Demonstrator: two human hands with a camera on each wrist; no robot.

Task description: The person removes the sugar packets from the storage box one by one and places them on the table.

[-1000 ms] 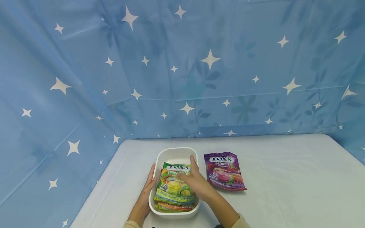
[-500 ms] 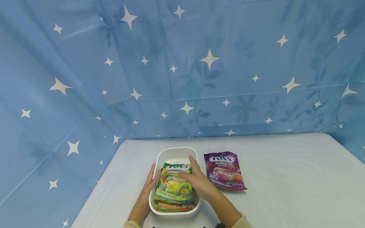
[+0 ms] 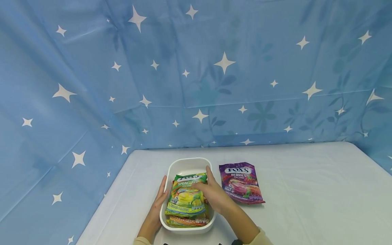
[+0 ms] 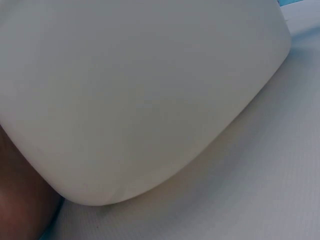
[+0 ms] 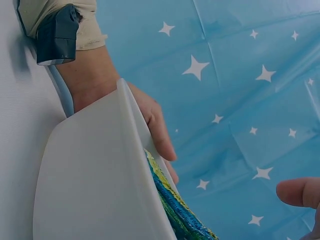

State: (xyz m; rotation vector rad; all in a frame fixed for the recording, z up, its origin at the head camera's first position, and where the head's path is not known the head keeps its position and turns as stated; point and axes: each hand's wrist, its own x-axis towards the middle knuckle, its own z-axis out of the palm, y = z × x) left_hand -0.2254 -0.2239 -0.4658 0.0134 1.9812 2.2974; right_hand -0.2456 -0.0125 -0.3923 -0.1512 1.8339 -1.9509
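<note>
at the far left, and all along twelve o'clock, hangs a blue sheet [image 3: 232,88] with white stars. next is the left hand [image 3: 154,210], touching the white tub [image 3: 187,231] at nine o'clock. its fingers look mostly straight, laid along the outside wall. inside the tub, from the middle down toward six o'clock, is a green and yellow bag [image 3: 183,200] that says spring tea. it lies on top of another bag [image 3: 183,222], which peeks out at six o'clock. the right hand [image 3: 218,198] reaches over the tub's edge at three o'clock. its thumb and pointing finger are spread wide, with the thumb over the green and yellow bag. the other fingers are hidden, so i cannot tell if they grip it. just past the tub, between two and three o'clock, a purple bag [image 3: 242,185] that says berries lies on the white table [image 3: 312,190].
</note>
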